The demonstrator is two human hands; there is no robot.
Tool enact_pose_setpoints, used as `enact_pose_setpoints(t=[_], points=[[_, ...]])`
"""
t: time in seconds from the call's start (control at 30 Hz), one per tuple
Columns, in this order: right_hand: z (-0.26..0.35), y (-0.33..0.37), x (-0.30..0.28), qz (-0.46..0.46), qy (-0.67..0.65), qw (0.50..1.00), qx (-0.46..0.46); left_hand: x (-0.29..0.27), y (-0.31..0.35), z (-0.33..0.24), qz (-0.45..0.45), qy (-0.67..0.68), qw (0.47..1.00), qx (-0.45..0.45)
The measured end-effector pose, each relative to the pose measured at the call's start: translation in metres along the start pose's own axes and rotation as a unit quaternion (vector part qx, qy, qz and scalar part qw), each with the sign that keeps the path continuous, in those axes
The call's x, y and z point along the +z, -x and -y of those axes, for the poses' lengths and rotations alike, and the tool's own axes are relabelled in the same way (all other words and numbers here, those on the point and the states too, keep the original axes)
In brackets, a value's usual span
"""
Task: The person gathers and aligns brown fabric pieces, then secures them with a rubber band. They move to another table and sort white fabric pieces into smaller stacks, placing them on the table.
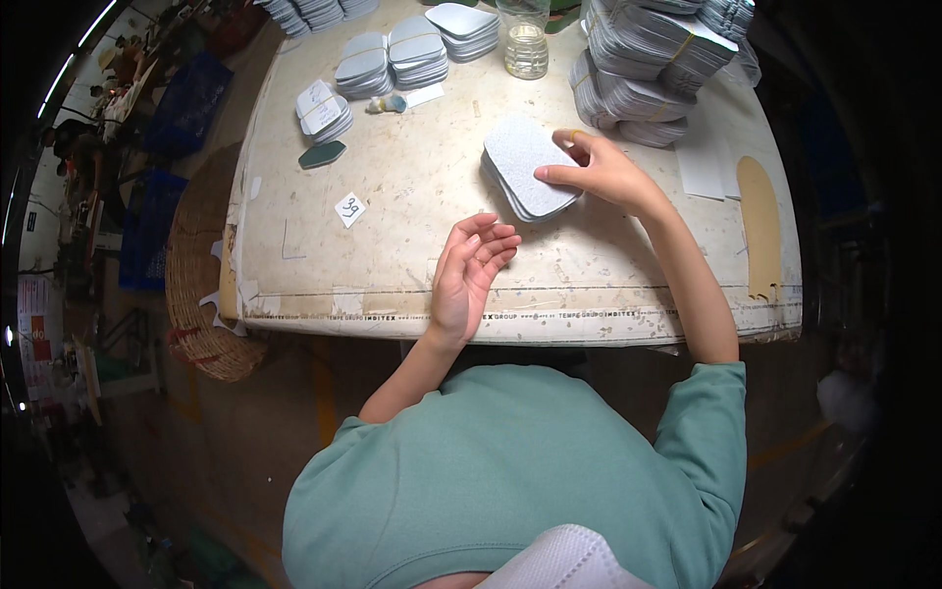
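Observation:
A short stack of pale grey, round-cornered pieces (525,160) sits over the middle of the worktable, its layers slightly fanned at the near left edge. My right hand (606,172) grips the stack's right side, thumb on top and the other fingers at the far side. Something yellow, like a rubber band, shows at its index finger. Just nearer and to the left, my left hand (469,273) rests on its side above the table, fingers loosely curled and apart, holding nothing. A small gap separates its fingertips from the stack.
Banded bundles (363,64) stand at the far left, with a smaller bundle (322,108) nearer. Tall piles (638,74) rise at the far right beside a glass jar (527,51). A paper tag (350,208), green piece (322,154) and tan insole-shaped template (758,226) lie flat.

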State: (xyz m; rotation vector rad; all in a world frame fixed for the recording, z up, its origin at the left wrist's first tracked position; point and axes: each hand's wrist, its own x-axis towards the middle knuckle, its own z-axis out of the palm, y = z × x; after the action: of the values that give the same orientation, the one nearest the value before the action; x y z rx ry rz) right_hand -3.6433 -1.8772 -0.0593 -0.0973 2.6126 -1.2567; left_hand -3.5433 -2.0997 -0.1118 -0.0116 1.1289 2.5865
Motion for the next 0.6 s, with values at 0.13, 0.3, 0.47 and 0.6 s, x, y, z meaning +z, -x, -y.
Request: enact_pose_setpoints(t=[0.13, 0.3, 0.47, 0.6], points=[[0.003, -0.003, 0.005, 0.075, -0.024, 0.997, 0.026, 0.009, -0.001, 0.004, -0.035, -0.062, 0.994, 0.089], [-0.001, 0.006, 0.031, 0.008, -0.065, 0.997, -0.039, 0.009, -0.001, 0.002, 0.025, -0.058, 0.996, 0.065], [0.002, 0.012, 0.045, 0.017, -0.279, 0.958, -0.062, 0.009, 0.000, 0.003, 0.004, -0.068, 0.993, 0.096], [0.015, 0.036, 0.052, 0.082, -0.509, 0.853, -0.076, 0.013, 0.003, 0.004, 0.007, -0.109, 0.990, 0.092]])
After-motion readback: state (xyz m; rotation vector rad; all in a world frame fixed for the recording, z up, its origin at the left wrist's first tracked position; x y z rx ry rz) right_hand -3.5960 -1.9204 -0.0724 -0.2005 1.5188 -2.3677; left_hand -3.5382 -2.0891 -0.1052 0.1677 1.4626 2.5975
